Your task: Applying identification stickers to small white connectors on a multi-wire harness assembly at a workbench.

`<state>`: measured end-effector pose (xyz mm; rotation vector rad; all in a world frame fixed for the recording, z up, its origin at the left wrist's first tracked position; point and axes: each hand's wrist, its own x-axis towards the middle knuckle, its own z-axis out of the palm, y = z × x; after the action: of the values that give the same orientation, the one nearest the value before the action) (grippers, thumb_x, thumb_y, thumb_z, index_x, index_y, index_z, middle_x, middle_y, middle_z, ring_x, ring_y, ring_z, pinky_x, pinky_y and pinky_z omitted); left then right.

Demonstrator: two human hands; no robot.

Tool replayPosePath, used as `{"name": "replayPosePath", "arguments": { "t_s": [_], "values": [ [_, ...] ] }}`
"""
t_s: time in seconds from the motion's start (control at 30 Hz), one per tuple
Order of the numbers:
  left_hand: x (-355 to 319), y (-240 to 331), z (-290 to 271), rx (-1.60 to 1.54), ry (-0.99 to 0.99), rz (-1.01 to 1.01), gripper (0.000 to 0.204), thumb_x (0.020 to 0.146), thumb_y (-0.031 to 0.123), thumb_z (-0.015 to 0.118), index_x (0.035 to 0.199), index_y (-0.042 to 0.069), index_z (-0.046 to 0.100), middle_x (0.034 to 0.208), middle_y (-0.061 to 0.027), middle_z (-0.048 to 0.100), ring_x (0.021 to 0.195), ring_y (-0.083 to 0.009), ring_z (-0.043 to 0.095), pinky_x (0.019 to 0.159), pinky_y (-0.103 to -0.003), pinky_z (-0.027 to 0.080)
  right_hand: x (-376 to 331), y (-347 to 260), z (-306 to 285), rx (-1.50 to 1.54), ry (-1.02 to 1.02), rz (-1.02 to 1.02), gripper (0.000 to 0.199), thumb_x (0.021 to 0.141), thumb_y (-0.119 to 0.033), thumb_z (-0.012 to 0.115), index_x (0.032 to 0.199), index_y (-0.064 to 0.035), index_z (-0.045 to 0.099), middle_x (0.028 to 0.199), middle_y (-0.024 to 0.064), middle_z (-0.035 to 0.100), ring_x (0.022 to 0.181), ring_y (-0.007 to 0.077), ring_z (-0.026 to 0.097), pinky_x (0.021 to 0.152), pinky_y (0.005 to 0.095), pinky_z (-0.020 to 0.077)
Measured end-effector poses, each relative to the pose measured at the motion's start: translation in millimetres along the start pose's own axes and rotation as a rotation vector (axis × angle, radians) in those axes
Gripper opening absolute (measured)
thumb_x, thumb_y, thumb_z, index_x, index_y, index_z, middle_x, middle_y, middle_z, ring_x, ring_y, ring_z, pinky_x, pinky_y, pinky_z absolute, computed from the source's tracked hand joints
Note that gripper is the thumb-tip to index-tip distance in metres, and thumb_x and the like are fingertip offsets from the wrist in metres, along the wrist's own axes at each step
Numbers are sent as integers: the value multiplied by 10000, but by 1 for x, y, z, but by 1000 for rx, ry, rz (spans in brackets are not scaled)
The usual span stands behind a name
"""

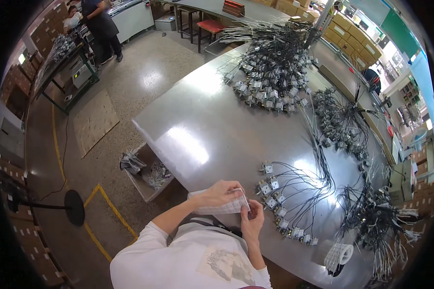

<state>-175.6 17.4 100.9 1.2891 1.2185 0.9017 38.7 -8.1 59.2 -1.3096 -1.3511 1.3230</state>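
A white sheet of small labels, marked in rows, is held in front of me at the near edge of the metal table. My left hand lies over its upper side, fingers bent and closed on the far right edge. My right hand pinches the sheet's right corner between thumb and fingers; whether a single label is between them is too small to tell. Just right of my hands, a curved row of small metal parts with black wires lies on the table.
Large bundles of wired metal parts cover the far table, with more bundles at the right. A white roll stands at the near right. On the floor left of the table sits an open box. Another person stands far left.
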Motion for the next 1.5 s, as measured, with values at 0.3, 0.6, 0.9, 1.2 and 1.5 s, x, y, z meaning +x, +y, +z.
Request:
{"name": "replayPosePath", "arguments": {
  "t_s": [0.3,0.6,0.9,1.2,1.5],
  "values": [
    [7,17,-13,220,-53,-82,397,1023,373,712,1115,-13,704,862,-176,717,759,-216,623,730,-385,519,-2,4,-3,-126,-21,18,215,1072,-196,711,1121,12,696,861,-6,669,753,60,591,679,239,478],
    [5,19,-14,198,-112,-74,446,990,410,752,1136,-11,734,961,-172,753,888,-234,696,811,-391,550,-2,4,-11,-125,-93,106,250,1047,-208,726,1119,31,746,885,70,756,798,122,673,752,301,538],
    [3,20,-9,67,-157,-28,384,972,289,776,1222,0,742,1090,-143,790,1016,-215,733,941,-362,564,5,-14,-16,-126,-59,68,228,1037,-176,730,1142,27,732,914,70,741,827,129,661,778,310,538],
    [5,14,-2,109,-117,-2,306,991,250,746,1212,38,750,1069,-156,792,977,-253,746,917,-376,568,10,-28,-14,-200,-10,-96,230,1039,-155,725,1202,6,709,1026,111,759,920,176,699,854,336,553],
    [3,1,6,142,-63,32,308,1002,270,730,1227,59,743,1092,-182,789,1010,-339,762,915,-411,573,10,-13,-17,-173,-1,-39,193,1055,-138,710,1161,22,696,1002,116,757,947,174,711,886,329,555]
  ]
}}
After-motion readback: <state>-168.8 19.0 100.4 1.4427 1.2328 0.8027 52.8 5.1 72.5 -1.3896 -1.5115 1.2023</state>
